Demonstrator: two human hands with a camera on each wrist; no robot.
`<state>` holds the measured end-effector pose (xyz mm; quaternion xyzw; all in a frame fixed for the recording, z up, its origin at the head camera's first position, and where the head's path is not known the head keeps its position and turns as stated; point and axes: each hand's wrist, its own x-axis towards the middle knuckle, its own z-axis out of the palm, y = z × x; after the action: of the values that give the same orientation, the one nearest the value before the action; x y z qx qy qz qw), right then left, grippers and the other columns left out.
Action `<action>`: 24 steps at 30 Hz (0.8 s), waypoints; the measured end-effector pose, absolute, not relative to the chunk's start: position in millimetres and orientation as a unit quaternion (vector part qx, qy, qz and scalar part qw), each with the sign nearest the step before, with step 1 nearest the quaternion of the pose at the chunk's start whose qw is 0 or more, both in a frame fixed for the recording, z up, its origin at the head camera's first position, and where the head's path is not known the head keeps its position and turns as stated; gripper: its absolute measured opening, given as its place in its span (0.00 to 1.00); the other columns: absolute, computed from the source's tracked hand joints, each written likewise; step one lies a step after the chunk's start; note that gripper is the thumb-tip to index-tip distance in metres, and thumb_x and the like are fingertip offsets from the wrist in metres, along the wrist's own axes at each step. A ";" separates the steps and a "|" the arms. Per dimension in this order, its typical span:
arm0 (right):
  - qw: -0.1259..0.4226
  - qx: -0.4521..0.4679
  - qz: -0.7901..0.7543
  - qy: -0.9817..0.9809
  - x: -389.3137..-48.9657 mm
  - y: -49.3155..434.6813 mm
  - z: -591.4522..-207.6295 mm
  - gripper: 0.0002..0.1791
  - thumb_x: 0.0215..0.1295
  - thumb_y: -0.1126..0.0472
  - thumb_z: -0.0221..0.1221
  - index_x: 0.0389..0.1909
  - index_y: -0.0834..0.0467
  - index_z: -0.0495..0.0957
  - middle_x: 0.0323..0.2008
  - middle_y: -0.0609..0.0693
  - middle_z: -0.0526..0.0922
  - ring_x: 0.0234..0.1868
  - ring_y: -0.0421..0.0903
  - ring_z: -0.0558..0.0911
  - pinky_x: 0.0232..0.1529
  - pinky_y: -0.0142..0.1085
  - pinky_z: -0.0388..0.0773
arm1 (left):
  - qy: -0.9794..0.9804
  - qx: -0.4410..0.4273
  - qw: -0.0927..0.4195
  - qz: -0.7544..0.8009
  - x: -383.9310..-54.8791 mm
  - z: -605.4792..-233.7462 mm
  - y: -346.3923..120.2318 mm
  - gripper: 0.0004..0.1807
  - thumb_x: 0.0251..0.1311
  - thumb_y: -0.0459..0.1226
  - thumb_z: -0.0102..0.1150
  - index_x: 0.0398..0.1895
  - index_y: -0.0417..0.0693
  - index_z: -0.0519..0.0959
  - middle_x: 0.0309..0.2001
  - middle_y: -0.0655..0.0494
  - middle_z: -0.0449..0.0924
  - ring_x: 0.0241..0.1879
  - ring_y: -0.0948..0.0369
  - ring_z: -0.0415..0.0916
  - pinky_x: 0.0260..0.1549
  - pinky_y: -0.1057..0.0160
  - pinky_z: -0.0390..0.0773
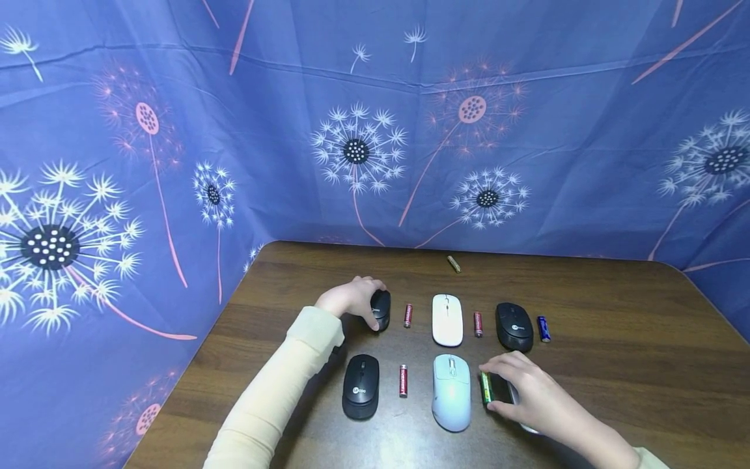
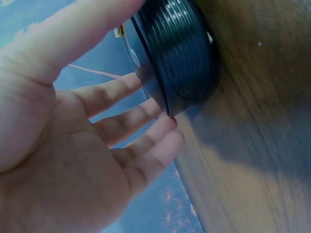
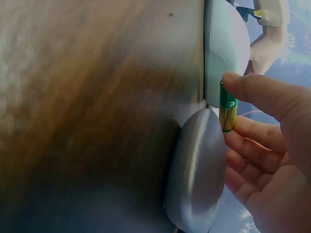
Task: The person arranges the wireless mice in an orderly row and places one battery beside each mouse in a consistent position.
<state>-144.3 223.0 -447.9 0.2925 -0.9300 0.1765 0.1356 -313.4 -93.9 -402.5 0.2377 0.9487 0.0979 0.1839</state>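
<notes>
At the back left of the table, my left hand [image 1: 350, 301] grips a black computer mouse [image 1: 382, 310], thumb on one side and fingers on the other. The left wrist view shows the ribbed side of that mouse [image 2: 177, 48] close to the fingertips. My right hand [image 1: 530, 393] pinches a green and yellow battery [image 1: 486, 387] between thumb and fingertips. In the right wrist view the battery [image 3: 228, 107] is held upright beside a grey mouse [image 3: 201, 170], which my right hand mostly covers in the head view. A pale blue mouse [image 1: 451, 394] lies just left of it.
A white mouse [image 1: 447, 319] and black mice [image 1: 514, 327] [image 1: 361, 387] lie on the wooden table [image 1: 615, 326]. Red batteries [image 1: 408, 316] [image 1: 478, 324] [image 1: 403, 381], a blue battery [image 1: 543, 329] and a gold-coloured battery [image 1: 454, 264] lie around them. A blue dandelion-print cloth [image 1: 281, 130] hangs behind.
</notes>
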 end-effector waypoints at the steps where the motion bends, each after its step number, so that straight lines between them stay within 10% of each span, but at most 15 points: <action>1: 0.133 0.293 0.176 -0.930 -144.3 222.9 -448.1 0.27 0.36 0.54 0.76 0.43 0.53 0.81 0.43 0.43 0.80 0.43 0.42 0.77 0.41 0.41 0.80 | 0.949 0.239 0.182 0.098 -312.7 -402.4 -93.6 0.47 0.39 0.44 0.77 0.66 0.48 0.65 0.64 0.50 0.66 0.61 0.51 0.61 0.55 0.53 0.69; 24: 0.148 0.309 0.174 -0.923 -146.1 222.9 -451.6 0.28 0.32 0.55 0.76 0.41 0.54 0.82 0.41 0.42 0.80 0.42 0.42 0.77 0.40 0.40 0.79 | 0.949 0.253 0.159 0.101 -308.6 -407.9 -85.0 0.44 0.40 0.41 0.77 0.64 0.44 0.68 0.61 0.48 0.68 0.59 0.51 0.63 0.55 0.54 0.69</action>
<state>-146.1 222.9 -451.6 0.3095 -0.9229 0.1745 0.1483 -308.6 -85.0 -407.9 0.2527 0.9490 0.1005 0.1594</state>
